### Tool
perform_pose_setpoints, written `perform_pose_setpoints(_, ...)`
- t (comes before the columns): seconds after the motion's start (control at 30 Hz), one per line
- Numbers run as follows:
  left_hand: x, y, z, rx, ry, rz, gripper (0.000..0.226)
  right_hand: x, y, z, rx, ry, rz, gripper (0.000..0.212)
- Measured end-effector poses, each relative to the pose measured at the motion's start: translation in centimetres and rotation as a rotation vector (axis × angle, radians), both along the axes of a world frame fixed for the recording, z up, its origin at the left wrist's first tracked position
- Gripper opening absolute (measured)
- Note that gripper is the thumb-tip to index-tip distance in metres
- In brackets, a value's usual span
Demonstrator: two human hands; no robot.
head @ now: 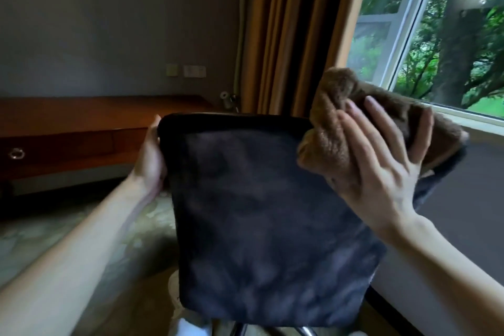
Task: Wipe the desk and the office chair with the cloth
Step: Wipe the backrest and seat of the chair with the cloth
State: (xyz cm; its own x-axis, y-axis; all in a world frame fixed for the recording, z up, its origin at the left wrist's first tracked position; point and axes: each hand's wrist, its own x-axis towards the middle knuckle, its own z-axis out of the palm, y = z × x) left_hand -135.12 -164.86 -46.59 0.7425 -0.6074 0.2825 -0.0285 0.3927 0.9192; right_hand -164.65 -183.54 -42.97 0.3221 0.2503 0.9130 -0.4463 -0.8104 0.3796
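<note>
Head view.

- Black mesh backrest [261, 213] of the office chair: one. Centre of view, broad face toward the camera. Long axis top to bottom, lower end shifted slightly right; padded top edge nearly level.
- Two chrome tubes [240, 331] below the backrest at the bottom edge of view, partly cut off.
- Brown terry cloth [335, 128]: one. Bunched into a lump at the upper right corner of the backrest, touching it, part of the lump rising above the top edge. Long axis roughly left to right across that corner.
- Right hand [381, 163]: one. Grasping the cloth, fingers laid over the bunch and pointing up and left, thumb on the far right side of it.
- Left hand [151, 155]: one. Clamped on the left edge of the backrest near the top corner, thumb up at the corner, fingers hidden behind the frame.
- Reddish-brown wooden desk [81, 117]: one. Behind the chair on the left, against the grey wall, well apart from the cloth. Long axis left to right along the wall. One metal ring pull [17, 153] on its front.
- Pale wall plates [188, 71]: two, side by side above the desk.
- Tan pleated curtain [286, 35]: one, hanging full height between wall and window.
- White-framed window [403, 35]: one, upper right, green trees outside.
</note>
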Motion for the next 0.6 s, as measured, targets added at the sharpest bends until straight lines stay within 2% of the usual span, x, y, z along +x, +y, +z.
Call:
perform_pose_setpoints(0.2,-1.1,-0.1,-0.1,-0.046,0.151,-0.138,0.078,6.2,3.5,0.7,0.053,-0.011,0.137,0.061)
perform_pose_setpoints(0.37,-1.2,0.6,-1.3,-0.035,0.108,-0.327,0.092,11.7,6.9,-2.0,0.134,-0.132,0.166,0.065)
perform_pose_setpoints(0.6,-2.2,0.4,-1.7,-0.185,0.089,-0.591,0.092,14.5,8.5,-5.2,0.032,-0.009,0.21,0.063)
